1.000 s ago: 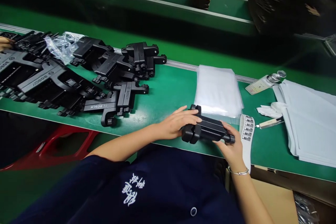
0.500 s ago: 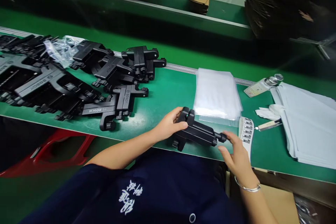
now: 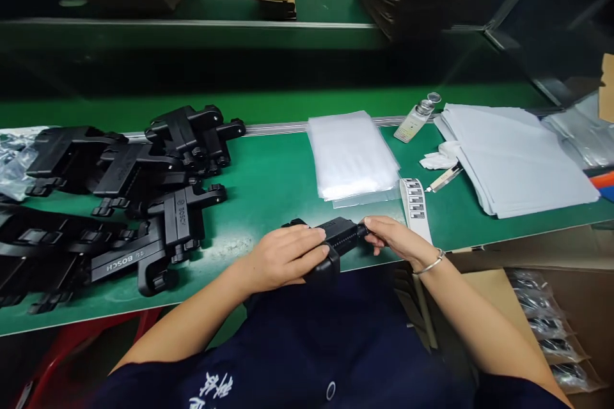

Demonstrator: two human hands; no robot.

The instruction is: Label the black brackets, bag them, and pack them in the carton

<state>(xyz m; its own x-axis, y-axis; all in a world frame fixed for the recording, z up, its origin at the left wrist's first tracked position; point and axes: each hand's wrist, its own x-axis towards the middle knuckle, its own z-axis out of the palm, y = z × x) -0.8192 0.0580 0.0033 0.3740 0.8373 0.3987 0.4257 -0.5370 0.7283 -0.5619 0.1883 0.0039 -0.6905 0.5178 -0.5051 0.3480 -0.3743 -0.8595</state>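
Head view: we locate the black bracket (image 3: pixel 341 230) between the two hands, at the front edge of the green worktop (image 3: pixel 268 185). We see the left hand (image 3: pixel 288 255) laid over the bracket's left end, its fingers closed across the casing; its thumb is hidden from us. The fingers of the right hand (image 3: pixel 396 239) pinch the end knob (image 3: pixel 362 230) at the opposite end, and a metal bangle (image 3: pixel 432 264) encircles that wrist. Behind the bracket, and apart from it, we find a stack of clear plastic bags (image 3: pixel 355 153) lying flat. To the right of the bags we note a strip of printed labels (image 3: pixel 415 204), with a cutter (image 3: pixel 445 177) just beside it. Further right lie overlapping white sheets (image 3: pixel 520 160); a bottle (image 3: pixel 412 125) is located behind the cutter. On the left we find similar black brackets (image 3: pixel 127 172), partly piled on one another, some marked BOSCH.
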